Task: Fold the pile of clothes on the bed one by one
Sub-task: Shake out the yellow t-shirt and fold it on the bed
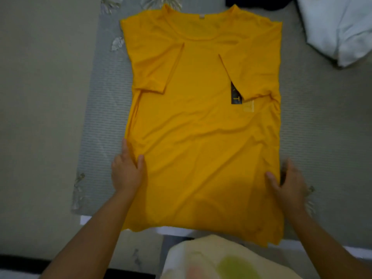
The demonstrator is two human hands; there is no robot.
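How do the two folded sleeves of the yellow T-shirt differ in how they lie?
The left sleeve lies folded inward on plain yellow cloth, and its hem ends in a squarer corner. The right sleeve is also folded inward, but it partly covers a dark printed patch, and cloth bunches where it meets the shirt's side. Both lie flat on the chest of the yellow T-shirt, and neither hand touches them.

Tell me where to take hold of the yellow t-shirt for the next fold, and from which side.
Likely the lower side edges of the yellow cotton t-shirt, one from each side. It lies flat, collar away, both sleeves already folded inward, so a bottom-to-collar fold looks next. The left hand and right hand already sit at those edges, thumbs on top of the cloth; a pinch grip there should lift the hem evenly.
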